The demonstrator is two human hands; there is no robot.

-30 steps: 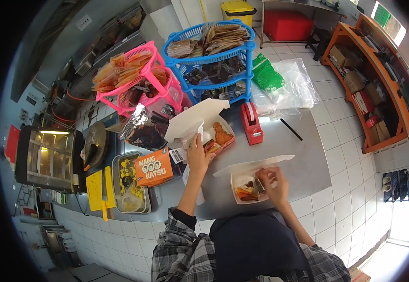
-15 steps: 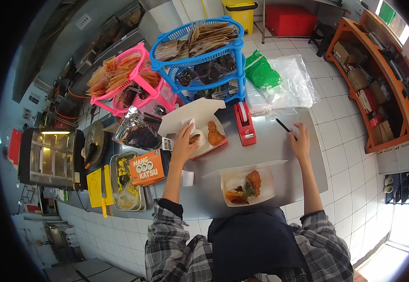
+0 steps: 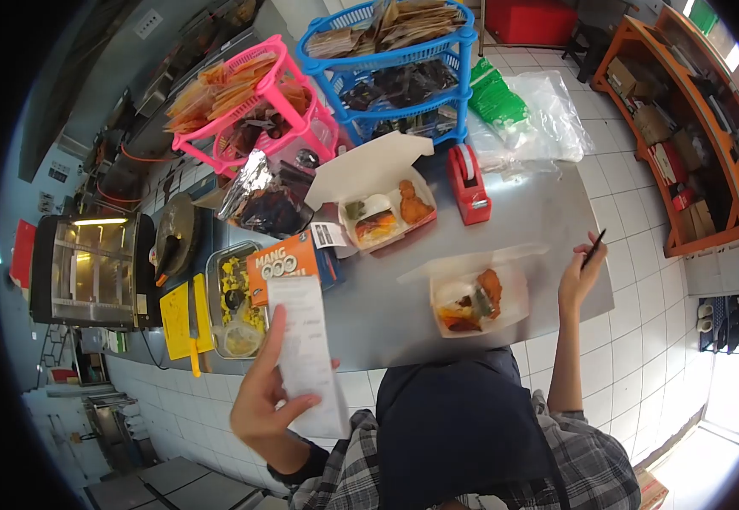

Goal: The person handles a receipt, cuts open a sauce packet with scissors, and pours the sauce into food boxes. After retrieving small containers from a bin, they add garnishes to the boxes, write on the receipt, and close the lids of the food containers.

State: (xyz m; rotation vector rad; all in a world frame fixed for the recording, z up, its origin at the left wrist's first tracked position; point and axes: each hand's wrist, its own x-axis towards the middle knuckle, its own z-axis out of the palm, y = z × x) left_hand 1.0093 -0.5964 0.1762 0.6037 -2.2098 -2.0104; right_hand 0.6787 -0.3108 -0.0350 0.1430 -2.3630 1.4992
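My left hand [image 3: 267,408] grips a long white printed receipt [image 3: 303,361], held up over the table's near left edge. Fingers and thumb press it from the side, and its print is too small to read. A black pen [image 3: 593,249] sticks up from my right hand [image 3: 582,268], whose fingers are closed around it near the table's right edge. Between my hands, an open meal box [image 3: 518,319] holds rice, fried chicken and vegetables. Farther back, a second open meal box [image 3: 427,228] holds similar food. The receipt partly covers an orange printed box [image 3: 280,255].
A red tape dispenser [image 3: 473,204] stands behind the near meal box. Blue stacked baskets [image 3: 386,110] and pink baskets [image 3: 301,140] hold packets at the back. Plastic bags [image 3: 548,123] lie back right. A glass food container [image 3: 259,348], yellow cutting board [image 3: 175,323] and knife [image 3: 193,336] sit left.
My left hand has come back from the far meal box toward me, now with the receipt raised in it. My right hand has lifted off the table and moved right with the pen.
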